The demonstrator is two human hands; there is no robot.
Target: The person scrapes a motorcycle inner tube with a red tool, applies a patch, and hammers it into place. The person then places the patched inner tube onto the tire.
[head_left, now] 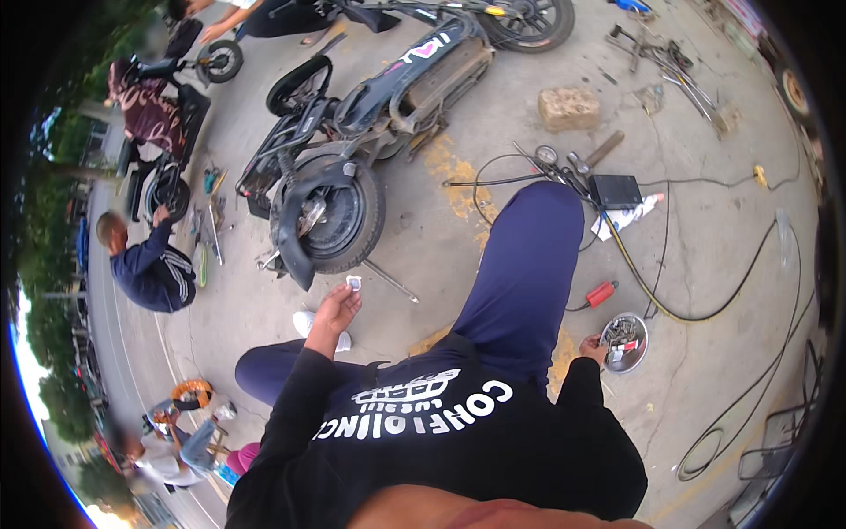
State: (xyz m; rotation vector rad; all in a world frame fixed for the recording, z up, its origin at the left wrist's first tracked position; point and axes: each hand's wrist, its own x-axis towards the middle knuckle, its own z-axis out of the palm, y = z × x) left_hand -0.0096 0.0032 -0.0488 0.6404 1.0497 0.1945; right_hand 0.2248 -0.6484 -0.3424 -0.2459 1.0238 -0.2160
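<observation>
My left hand (pixel 337 309) pinches a small white square piece (pixel 353 283), with a darker middle, in front of the scooter's rear wheel (pixel 346 229). My right hand (pixel 591 349) is closed at the left rim of a round metal bowl (pixel 636 360) holding several small metal parts and a red-and-white item; what its fingertips grip is partly hidden. The dark scooter (pixel 370 115) stands tilted beyond my bent knees, with a metal rod (pixel 392 282) on the ground beside its wheel.
A stone block (pixel 568 108), hammer (pixel 604 148), black box (pixel 615 190), red handled tool (pixel 601 294) and looping hoses (pixel 705 313) lie rightward. Loose tools (pixel 692 88) lie farther off. A person (pixel 150 264) squats by another scooter (pixel 163 123); others (pixel 172 454) sit lower left.
</observation>
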